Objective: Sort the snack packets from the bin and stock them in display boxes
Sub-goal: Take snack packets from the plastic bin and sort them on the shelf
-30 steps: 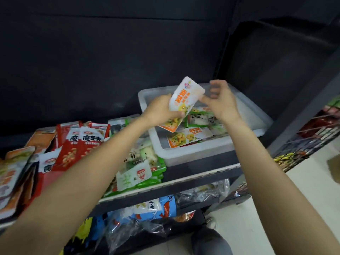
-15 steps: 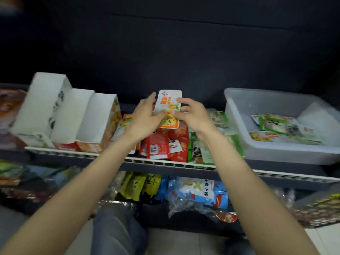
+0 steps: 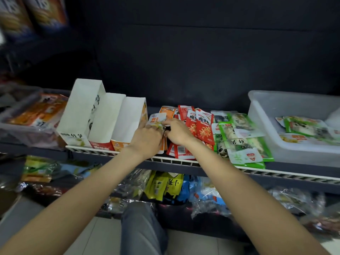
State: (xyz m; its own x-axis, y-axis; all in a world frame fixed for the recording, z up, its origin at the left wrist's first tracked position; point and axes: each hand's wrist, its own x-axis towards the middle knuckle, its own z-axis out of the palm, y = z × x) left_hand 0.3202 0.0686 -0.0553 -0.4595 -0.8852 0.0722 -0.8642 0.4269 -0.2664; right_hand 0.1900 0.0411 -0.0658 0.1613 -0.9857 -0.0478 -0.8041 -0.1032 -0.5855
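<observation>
Both hands are grasping one white-and-orange snack packet (image 3: 156, 120) on the shelf (image 3: 184, 161), just right of the orange display box (image 3: 128, 126). The left hand (image 3: 147, 137) is curling round its lower part; the right hand (image 3: 176, 131) is pinching its top edge. Red packets (image 3: 201, 126) are lying right of that box, the clear bin (image 3: 294, 102) farther right.

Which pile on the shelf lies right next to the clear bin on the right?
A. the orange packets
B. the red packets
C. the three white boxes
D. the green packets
D: the green packets lie against the bin's left wall, with the red packets further left and the white boxes beyond both hands.
</observation>
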